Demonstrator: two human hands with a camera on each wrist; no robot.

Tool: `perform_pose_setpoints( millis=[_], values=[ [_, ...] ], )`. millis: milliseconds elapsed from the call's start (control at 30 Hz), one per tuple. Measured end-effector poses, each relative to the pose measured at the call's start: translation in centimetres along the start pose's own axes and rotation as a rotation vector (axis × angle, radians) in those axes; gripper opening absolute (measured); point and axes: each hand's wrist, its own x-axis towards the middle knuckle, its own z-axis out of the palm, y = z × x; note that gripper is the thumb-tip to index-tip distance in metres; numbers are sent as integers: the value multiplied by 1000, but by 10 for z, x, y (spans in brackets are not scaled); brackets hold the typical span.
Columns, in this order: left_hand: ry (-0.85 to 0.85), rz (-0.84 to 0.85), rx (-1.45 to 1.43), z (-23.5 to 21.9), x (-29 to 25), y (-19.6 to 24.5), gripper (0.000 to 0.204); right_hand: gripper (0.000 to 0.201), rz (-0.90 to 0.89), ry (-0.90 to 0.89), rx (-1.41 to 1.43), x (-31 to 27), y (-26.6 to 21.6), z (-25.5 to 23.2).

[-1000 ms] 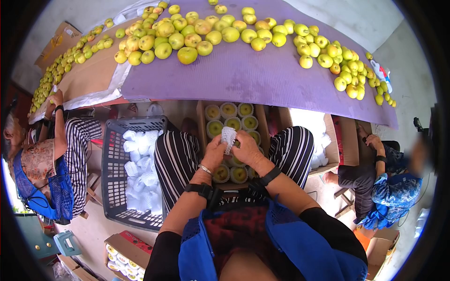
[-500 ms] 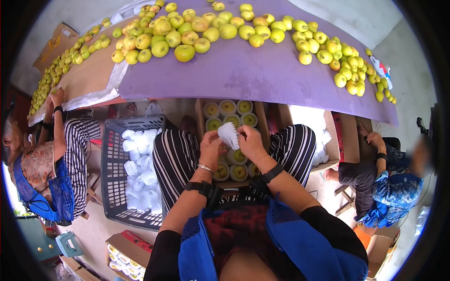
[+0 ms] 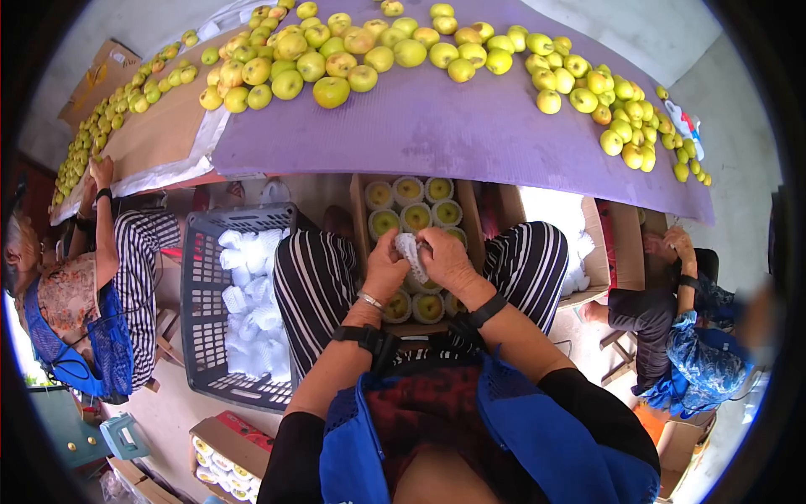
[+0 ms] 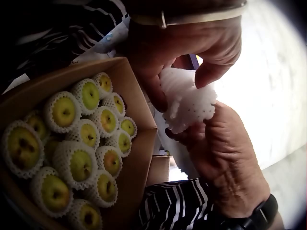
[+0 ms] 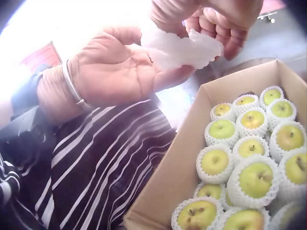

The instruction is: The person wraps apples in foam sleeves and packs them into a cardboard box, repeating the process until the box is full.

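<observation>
A white foam fruit net [image 3: 410, 252] is held between both hands above a cardboard box [image 3: 359, 220] of net-wrapped apples. My left hand [image 3: 385, 267], with a bracelet at the wrist, pinches it between thumb and fingers; in the left wrist view the foam net [image 4: 187, 98] looks crumpled and shows no apple inside. From the other side my right hand [image 3: 448, 259] grips the net with thumb and fingertips. In the right wrist view the left palm [image 5: 120, 79] faces up under the foam. Below lie several yellow-green apples [image 5: 255, 179] in their nets.
A dark plastic crate [image 3: 201, 311] full of foam nets [image 3: 252, 311] stands at the left. Loose apples [image 3: 332, 92] cover much of the purple-topped table [image 3: 361, 143] ahead. One person [image 3: 80, 311] sits at left, another [image 3: 697, 328] at right. A box of wrapped apples [image 3: 252, 445] sits lower left.
The foam net was tilted up and spread as a cone half a second ago; now it is lower and narrower between the hands. My hands have drawn closer together.
</observation>
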Motion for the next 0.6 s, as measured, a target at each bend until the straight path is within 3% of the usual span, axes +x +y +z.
perform_pose_setpoints(
  millis=[67,133,167,200,233,300,400,533,600],
  values=[
    [17,12,28,-1,3,-7,51,15,90,-5,127,0,0,1],
    [161,-25,74,-4,9,-12,40,13,179,-10,253,1,5,3],
    [162,-26,73,-6,10,-15,40,12,263,-26,541,2,14,8],
    [162,-119,-178,-5,8,-8,34,12,346,-43,831,3,14,7],
    [160,-211,-429,-4,7,-4,28,12,346,-44,832,3,15,5],
    [114,-239,-558,-7,6,-4,27,13,551,-59,1408,2,13,0],
    [35,-248,-754,-6,6,-3,26,16,548,-107,1639,3,16,-4],
    [-18,-161,-963,-6,6,0,31,15,535,-113,1715,3,22,-4],
    [-80,-151,-1050,-7,4,5,33,15,640,-29,1678,3,25,-2]
  ],
)
